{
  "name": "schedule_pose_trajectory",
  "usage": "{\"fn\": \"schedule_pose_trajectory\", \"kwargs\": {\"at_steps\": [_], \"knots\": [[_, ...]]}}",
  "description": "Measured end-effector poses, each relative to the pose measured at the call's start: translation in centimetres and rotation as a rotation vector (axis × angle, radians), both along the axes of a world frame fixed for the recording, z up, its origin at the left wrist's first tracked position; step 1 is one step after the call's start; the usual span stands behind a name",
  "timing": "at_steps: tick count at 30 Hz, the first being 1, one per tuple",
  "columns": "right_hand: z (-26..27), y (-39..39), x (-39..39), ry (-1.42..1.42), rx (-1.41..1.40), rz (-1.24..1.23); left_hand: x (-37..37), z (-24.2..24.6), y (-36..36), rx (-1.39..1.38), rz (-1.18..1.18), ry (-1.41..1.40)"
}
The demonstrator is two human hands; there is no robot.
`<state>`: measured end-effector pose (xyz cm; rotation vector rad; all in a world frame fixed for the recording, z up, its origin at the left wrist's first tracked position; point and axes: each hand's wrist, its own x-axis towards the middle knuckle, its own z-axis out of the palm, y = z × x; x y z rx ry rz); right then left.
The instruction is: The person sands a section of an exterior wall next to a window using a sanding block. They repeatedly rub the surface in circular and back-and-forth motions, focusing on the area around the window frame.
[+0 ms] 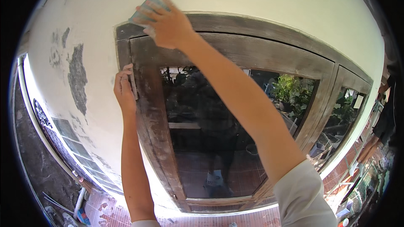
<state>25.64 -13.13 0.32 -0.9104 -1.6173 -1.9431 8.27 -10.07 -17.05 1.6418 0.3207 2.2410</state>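
Observation:
My right hand (170, 26) is spread over a blue-green pad, probably a sanding or scrubbing pad (142, 15), and presses it near the upper left corner of a dark wooden window frame (227, 23). Lower down, my left hand (123, 85) touches the frame's left upright, its fingers bent at the wood. Beside those fingers runs a narrow pale strip (134, 83), perhaps a hinge; whether the hand grips anything is unclear. The brown wooden sash (148, 110) has worn, whitish patches. Its dark glass pane (202, 132) reflects plants and a standing figure.
The cream wall (98, 69) has grey peeled patches at left. Below is a red tiled floor (109, 211). A white pipe (47, 145) curves along the left. At far right stands another person (383, 116), near wire racks and clutter. A smaller pane (342, 116) adjoins the sash.

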Motion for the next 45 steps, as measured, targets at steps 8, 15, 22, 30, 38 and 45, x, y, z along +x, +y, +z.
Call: {"fn": "schedule_pose_trajectory", "kwargs": {"at_steps": [8,15,22,30,38,45], "knots": [[3.8,-9.4,18.0,-0.041,-0.026,-0.070,0.9,-0.2,-0.3,0.011,0.095,-0.017],[-0.3,-18.7,35.0,0.387,0.088,-0.079,0.8,-0.2,0.3,0.005,0.038,-0.036],[-2.1,-21.8,40.7,0.597,0.142,-0.261,2.4,0.0,1.7,0.096,0.022,-0.235],[1.3,-12.9,25.1,0.290,0.104,-0.117,3.2,0.2,1.5,0.045,0.102,-0.271],[0.5,-2.4,3.9,0.031,0.022,-0.078,1.9,0.3,1.9,-0.063,-0.043,-0.294],[-0.4,-2.0,4.5,-0.029,-0.044,0.091,0.9,0.7,2.2,-0.116,0.063,-0.247]]}}
